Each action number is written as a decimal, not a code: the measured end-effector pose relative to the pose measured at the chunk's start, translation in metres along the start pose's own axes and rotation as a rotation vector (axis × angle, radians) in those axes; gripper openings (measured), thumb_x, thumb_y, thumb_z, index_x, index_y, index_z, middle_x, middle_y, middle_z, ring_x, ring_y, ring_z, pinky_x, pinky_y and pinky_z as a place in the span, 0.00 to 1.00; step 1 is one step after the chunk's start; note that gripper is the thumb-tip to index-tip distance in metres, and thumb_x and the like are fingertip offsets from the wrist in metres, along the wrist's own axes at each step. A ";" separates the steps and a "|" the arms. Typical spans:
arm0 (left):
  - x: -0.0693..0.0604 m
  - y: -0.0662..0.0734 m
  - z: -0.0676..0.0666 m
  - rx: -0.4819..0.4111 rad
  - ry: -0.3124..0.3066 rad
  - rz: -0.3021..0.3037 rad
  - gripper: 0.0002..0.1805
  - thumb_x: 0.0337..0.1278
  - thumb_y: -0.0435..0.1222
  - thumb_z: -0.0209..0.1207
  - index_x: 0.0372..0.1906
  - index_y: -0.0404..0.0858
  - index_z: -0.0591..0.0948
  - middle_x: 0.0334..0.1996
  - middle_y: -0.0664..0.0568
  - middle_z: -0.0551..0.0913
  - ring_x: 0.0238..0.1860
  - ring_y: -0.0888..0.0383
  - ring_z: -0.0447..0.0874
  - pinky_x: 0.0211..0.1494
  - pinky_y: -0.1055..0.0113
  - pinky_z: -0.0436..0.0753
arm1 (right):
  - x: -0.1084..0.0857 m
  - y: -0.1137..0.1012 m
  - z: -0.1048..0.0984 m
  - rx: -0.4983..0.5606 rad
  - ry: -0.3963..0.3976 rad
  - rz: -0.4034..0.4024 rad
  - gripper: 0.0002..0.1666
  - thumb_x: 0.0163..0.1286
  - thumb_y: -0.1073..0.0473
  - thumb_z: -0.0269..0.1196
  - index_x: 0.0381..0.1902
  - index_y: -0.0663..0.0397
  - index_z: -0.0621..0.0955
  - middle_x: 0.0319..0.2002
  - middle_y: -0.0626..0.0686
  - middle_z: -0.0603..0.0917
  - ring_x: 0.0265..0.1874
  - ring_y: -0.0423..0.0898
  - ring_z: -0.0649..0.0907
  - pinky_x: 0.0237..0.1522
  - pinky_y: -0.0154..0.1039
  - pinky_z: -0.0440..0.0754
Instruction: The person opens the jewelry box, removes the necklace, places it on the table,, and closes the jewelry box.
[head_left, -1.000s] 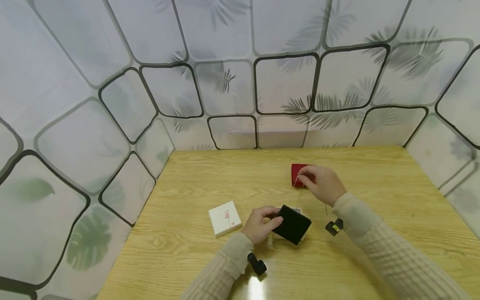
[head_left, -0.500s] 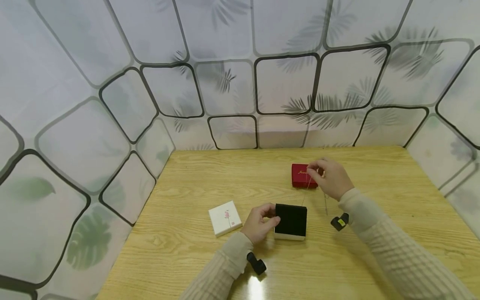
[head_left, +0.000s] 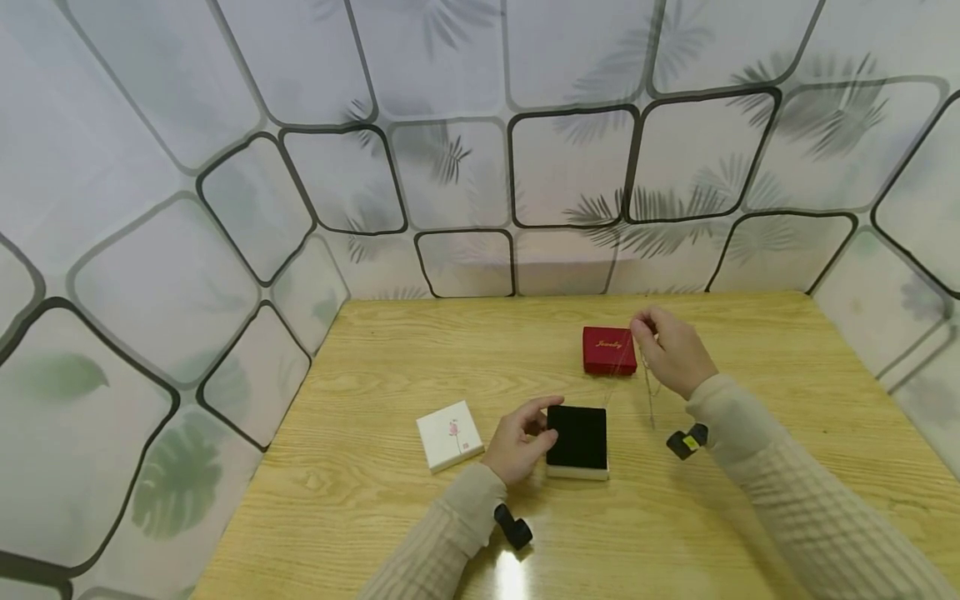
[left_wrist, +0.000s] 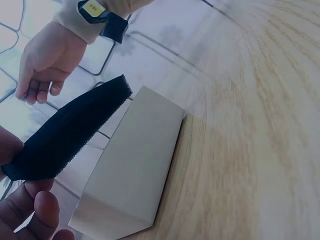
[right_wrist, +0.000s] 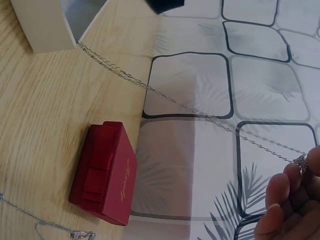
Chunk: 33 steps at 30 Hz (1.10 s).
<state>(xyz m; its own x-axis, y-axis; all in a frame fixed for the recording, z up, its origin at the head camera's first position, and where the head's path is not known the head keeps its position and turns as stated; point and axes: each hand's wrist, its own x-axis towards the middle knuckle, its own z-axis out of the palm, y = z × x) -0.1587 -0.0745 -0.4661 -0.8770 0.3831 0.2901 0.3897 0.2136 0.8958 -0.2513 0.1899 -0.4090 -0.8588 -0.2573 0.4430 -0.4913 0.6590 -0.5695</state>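
My left hand [head_left: 517, 446] pinches a black foam pad [left_wrist: 75, 127] by its edge. The pad is held tilted above a white box base [left_wrist: 135, 165], apart from it in the left wrist view. My right hand [head_left: 671, 350] is raised at the right of the red box. Between its fingertips and thumb it pinches the sparkly end of a thin silver necklace [right_wrist: 200, 114]. From there the doubled chain slants down to the rim of the white box, where its other end goes out of sight.
A red jewelry box [head_left: 609, 351] with gold lettering stands behind the white box. Another silver chain [right_wrist: 47, 223] lies on the wooden table to its right. A white lid [head_left: 450, 436] with a pink flower rests left of my left hand.
The black pad has turned from slanted to square over the white box. My right hand has moved right and away from the box, drawing the necklace chain across with it.
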 end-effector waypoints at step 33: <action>0.001 -0.035 0.009 0.219 -0.082 -0.142 0.39 0.56 0.44 0.66 0.71 0.40 0.64 0.65 0.51 0.66 0.62 0.54 0.68 0.61 0.61 0.73 | 0.013 -0.025 -0.028 0.339 -0.105 0.143 0.16 0.79 0.57 0.46 0.46 0.62 0.77 0.35 0.56 0.77 0.28 0.45 0.76 0.27 0.34 0.77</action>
<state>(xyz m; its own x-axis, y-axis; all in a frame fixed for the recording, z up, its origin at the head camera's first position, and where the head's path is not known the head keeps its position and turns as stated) -0.1708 -0.0733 -0.5003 -0.9048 0.4054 0.1306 0.3239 0.4560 0.8290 -0.2468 0.1898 -0.3699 -0.9238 -0.2622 0.2792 -0.3705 0.4272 -0.8248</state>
